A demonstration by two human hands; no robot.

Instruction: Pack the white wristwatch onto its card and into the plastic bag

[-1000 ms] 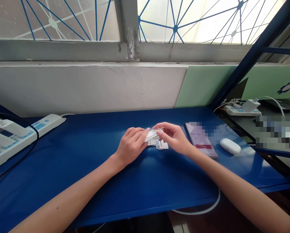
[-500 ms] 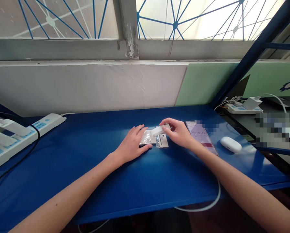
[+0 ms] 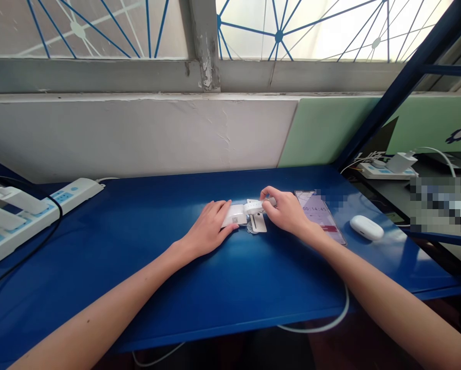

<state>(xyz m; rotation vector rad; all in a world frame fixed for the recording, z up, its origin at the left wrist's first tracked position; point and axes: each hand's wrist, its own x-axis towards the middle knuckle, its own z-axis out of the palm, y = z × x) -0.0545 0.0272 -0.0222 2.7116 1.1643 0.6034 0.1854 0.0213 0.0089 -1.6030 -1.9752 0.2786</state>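
A flat white pack with a small dark square code (image 3: 237,213) is low over the blue table. My left hand (image 3: 207,226) grips its left side, thumb along the near edge and fingers at the far edge. In a pinch of thumb and index finger, my right hand (image 3: 286,209) has a white strip-like piece (image 3: 254,207), its left end against the pack's right end. What kind of piece it is stays unclear. Just below lies a white card with a dark slot (image 3: 258,223), beside a small shiny trinket (image 3: 250,227) partly hidden.
Right of my right hand lie a phone showing a timer (image 3: 323,218) and a white earbud case (image 3: 366,227). A white power strip (image 3: 72,195) with plugged-in adapters and a black cable (image 3: 41,249) is at left. A white cable (image 3: 330,327) hangs at the front edge.
The pack's upper face, glossy and clear-looking before, now shows white with a code. The white piece in my right hand has gone from tilted to nearly level.
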